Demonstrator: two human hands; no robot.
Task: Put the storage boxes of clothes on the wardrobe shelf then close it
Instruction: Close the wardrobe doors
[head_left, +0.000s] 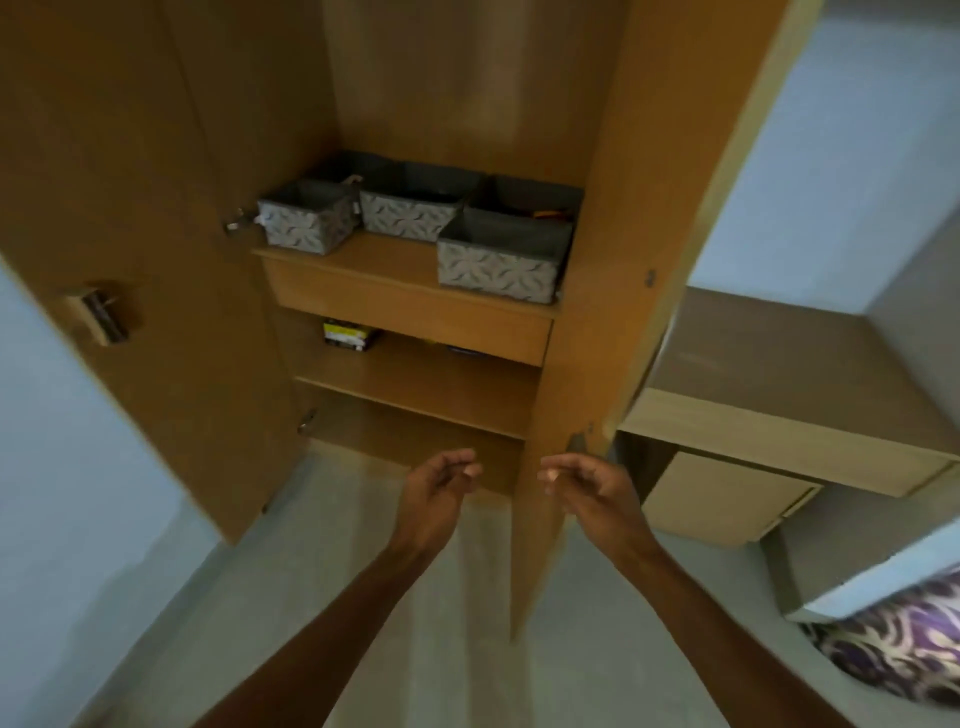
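Left hand (441, 488), right hand (587, 483): fingers loosely curled, empty. Rectangular grey fabric storage boxes (501, 265) sit in a left-right row on the wooden wardrobe shelf (395, 270), patterned faces outward.

Wardrobe shelf (387, 265): several grey storage boxes (498, 270) on top.
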